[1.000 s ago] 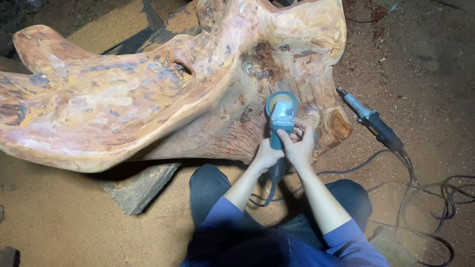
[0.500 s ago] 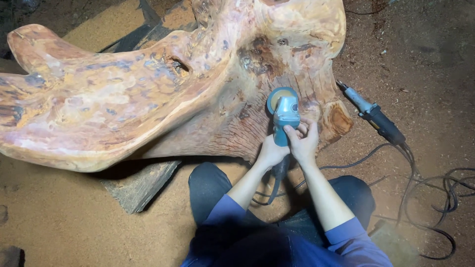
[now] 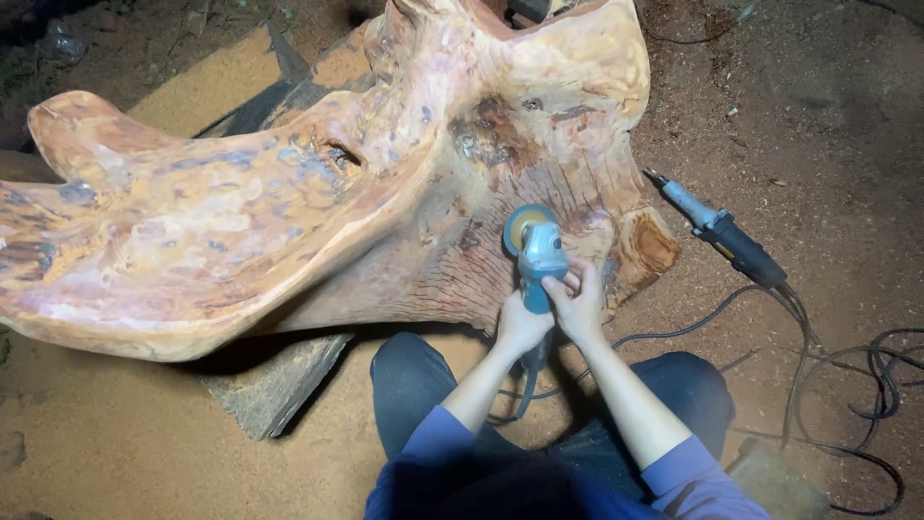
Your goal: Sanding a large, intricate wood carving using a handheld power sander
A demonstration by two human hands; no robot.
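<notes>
I count one blue angle grinder (image 3: 535,252), its round disc laid against the lower face of one big slab of reddish root wood (image 3: 318,212), right of the slab's middle and near its bottom edge. Two hands hold it. My left hand (image 3: 520,325) is wrapped around the rear of the grinder's body; my right hand (image 3: 576,306) is closed over the body just beside it, fingers curled on top. The two hands touch each other. The grinder's handle is almost wholly hidden under them, and I cannot quite make out where its cord leaves, though a dark cable (image 3: 674,332) runs off to the right from about there.

One second power tool (image 3: 724,236), slim, grey and black, lies untouched on the sawdust floor (image 3: 115,453) to the right of the slab, well apart from my hands. Its cable joins a tangle of loops (image 3: 866,385) at the right edge, partly cut off. One dark plank (image 3: 274,380) pokes out from under the slab. My two knees in dark trousers (image 3: 414,385) and blue sleeves (image 3: 693,481) fill the bottom, cropped.
</notes>
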